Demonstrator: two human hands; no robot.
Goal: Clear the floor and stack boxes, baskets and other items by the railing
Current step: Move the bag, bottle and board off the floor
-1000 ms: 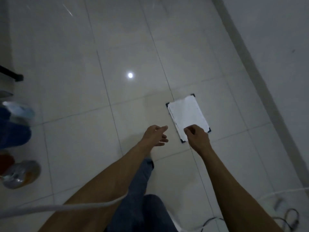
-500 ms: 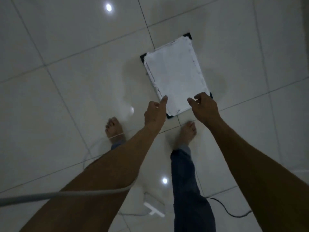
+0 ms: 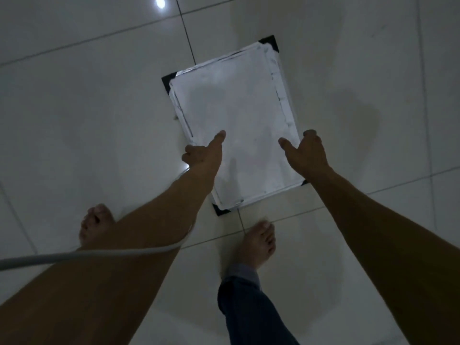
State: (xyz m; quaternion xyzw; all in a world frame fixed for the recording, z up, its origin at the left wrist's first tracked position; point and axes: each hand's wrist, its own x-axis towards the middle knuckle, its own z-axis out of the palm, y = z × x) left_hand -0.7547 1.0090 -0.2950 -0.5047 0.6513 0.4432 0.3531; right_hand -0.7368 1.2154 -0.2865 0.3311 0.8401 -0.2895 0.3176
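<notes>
A flat white board (image 3: pixel 239 125) with black corner pieces lies on the tiled floor (image 3: pixel 74 108), just ahead of the person's bare feet. Everything here is placed against that board.

The left hand (image 3: pixel 202 154) is at the board's left long edge, toward the near end. Its thumb lies across the white top face and its fingers (image 3: pixel 189 155) curl down over the edge; it appears to grip the edge, though whether the fingertips have got under the board is hidden. The right hand (image 3: pixel 308 151) is at the opposite long edge, thumb stretched inward over the top face, fingers (image 3: pixel 311 135) wrapped over the rim in a matching grip. The two hands sit roughly level with each other, with the board between them.

A pale cable (image 3: pixel 87 255) crosses the left forearm on the near side of the board. The right foot (image 3: pixel 258 241) stands just short of the board's near black corner; the left foot (image 3: pixel 95 222) is off to the near left.

The step in hand looks like picking this board up off the floor, the start of clearing it away. The board seems to lie flat or barely raised; I cannot tell which. The next move calls for a firm hold on both edges, an even lift so the flat panel does not tip or slip, and then carrying it to the railing, which is not in view. The cable by the left arm could snag during the lift.
</notes>
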